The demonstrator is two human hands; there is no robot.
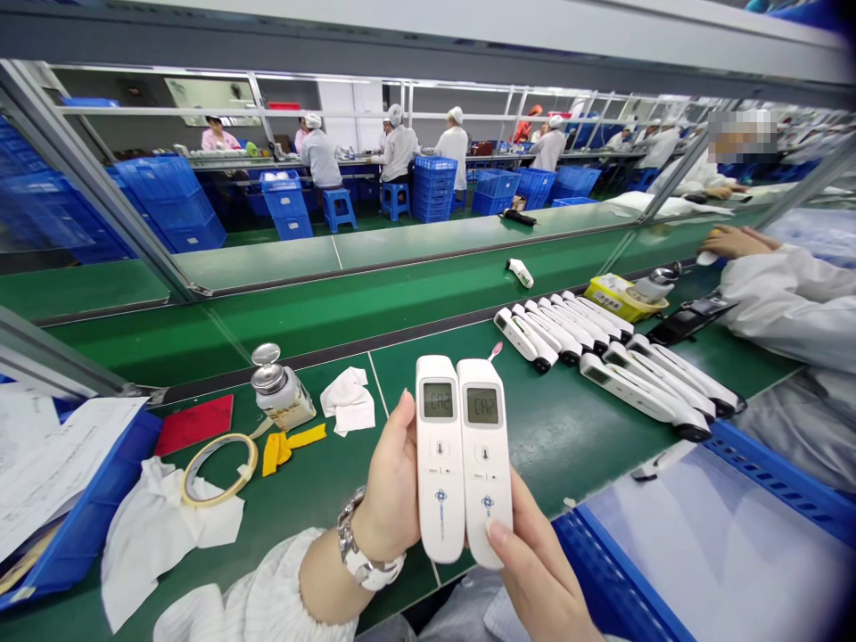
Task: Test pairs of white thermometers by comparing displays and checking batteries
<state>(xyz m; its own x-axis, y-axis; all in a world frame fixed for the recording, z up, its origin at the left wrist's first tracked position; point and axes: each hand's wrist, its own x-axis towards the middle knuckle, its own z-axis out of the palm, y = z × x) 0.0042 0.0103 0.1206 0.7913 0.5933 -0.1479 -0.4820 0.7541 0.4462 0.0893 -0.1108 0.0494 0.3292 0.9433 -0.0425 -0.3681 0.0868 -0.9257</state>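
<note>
Two white handheld thermometers stand side by side at the centre, screens facing me, both showing dark characters. My left hand is closed round the left thermometer, its thumb along the left edge. The right thermometer is held in my right hand, with the thumb on its lower front and the other fingers behind. Rows of similar white thermometers lie on the green table to the right. A single one rests on the green belt beyond.
A metal-topped bottle, tape roll, yellow strip, white cloths and red sheet lie left. Blue bins flank the table. At right are a yellow tray and a person's sleeved arm; workers sit beyond.
</note>
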